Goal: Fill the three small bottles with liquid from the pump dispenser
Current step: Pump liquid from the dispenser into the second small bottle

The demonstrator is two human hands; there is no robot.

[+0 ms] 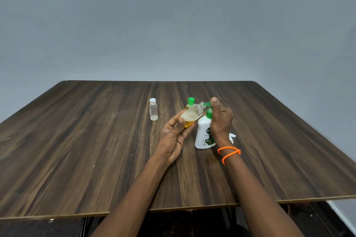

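The brown wood tabletop (77, 150) has lots of bare room on its left side. A small clear bottle with a white cap (153, 109) stands alone. The left hand (174, 136) holds an open tilted bottle (191, 116) in its grip, mouth at the green spout. A green-capped bottle (190, 102) stands behind. The right hand (220, 119) wraps the pump dispenser (203, 134), thumb on top. A gray wall (173, 25) is behind

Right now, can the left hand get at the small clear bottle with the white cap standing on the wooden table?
Probably not yet: the left hand holds the tilted uncapped bottle at the pump spout. The white-capped bottle stands apart to its left, with nothing between them.
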